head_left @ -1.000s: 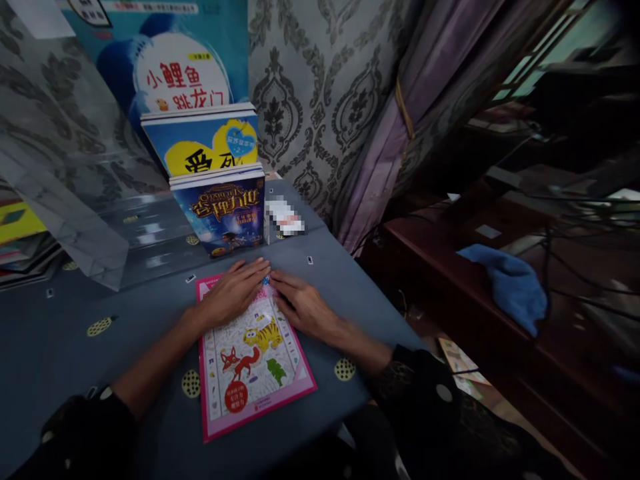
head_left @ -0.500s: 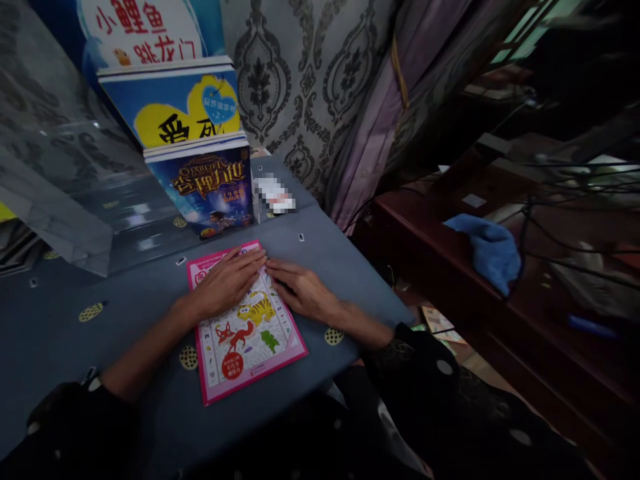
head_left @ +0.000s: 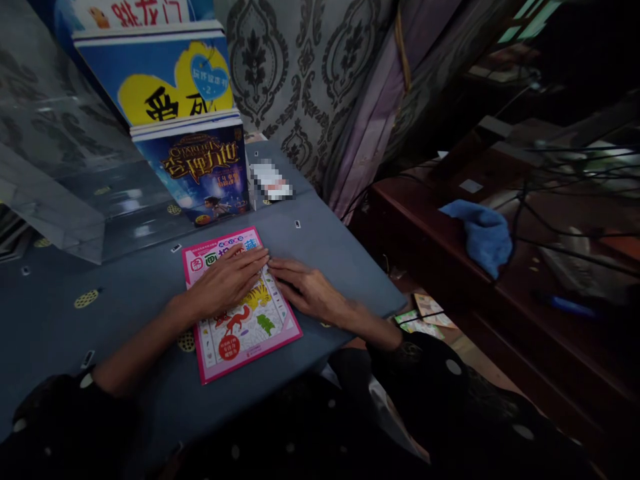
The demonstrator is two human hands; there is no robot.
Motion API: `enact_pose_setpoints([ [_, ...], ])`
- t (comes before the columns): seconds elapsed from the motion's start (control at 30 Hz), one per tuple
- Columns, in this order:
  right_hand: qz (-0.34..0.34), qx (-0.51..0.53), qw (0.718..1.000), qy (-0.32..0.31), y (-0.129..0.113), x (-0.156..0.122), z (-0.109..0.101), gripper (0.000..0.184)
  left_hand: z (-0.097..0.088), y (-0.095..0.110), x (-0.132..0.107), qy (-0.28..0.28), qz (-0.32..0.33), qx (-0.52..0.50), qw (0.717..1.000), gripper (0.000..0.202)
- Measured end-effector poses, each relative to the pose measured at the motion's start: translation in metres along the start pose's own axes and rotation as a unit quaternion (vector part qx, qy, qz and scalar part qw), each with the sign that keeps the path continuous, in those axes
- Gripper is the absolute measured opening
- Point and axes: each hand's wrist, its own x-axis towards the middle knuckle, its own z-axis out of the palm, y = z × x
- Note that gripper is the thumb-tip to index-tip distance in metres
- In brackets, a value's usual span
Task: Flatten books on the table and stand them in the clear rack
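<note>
A pink children's book (head_left: 247,327) with a tiger and a fox on its cover lies flat on the grey-blue table (head_left: 65,333). My left hand (head_left: 227,283) rests flat on the book's upper half, fingers stretched out. My right hand (head_left: 305,290) lies flat at the book's right edge, fingers pointing left and almost meeting the left hand's fingertips. Neither hand holds anything.
Behind the pink book stand a dark blue book (head_left: 203,177) and a blue-and-yellow book (head_left: 160,80), with a clear plastic stand (head_left: 60,180) at the left. A patterned curtain (head_left: 320,87) hangs behind. At the right, a dark wooden bench (head_left: 500,293) carries a blue cloth (head_left: 477,233) and cables.
The view has tipped downward and shifted. Both hands have slid down the book toward me, uncovering the title strip at its top. The book itself lies in the same spot.
</note>
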Motion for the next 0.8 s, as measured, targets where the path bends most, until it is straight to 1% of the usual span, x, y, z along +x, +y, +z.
enact_pose_setpoints([
  [0.33, 0.000, 0.025, 1.000, -0.014, -0.014, -0.020, -0.008, 0.034, 0.000, 0.018, -0.007, -0.023, 0.016, -0.005, 1.000, 0.046],
  [0.53, 0.002, 0.045, 0.999, 0.000, -0.026, -0.037, -0.010, 0.034, 0.003, 0.033, -0.014, -0.016, 0.037, 0.003, 0.999, 0.047],
  [0.63, 0.012, 0.051, 0.999, 0.000, -0.034, -0.045, -0.011, 0.032, 0.004, 0.041, -0.019, -0.026, 0.039, -0.001, 0.999, 0.048],
  [0.8, 0.009, 0.051, 0.999, 0.004, -0.046, -0.060, -0.013, 0.031, 0.003, 0.053, -0.027, -0.041, 0.060, -0.016, 0.997, 0.049],
])
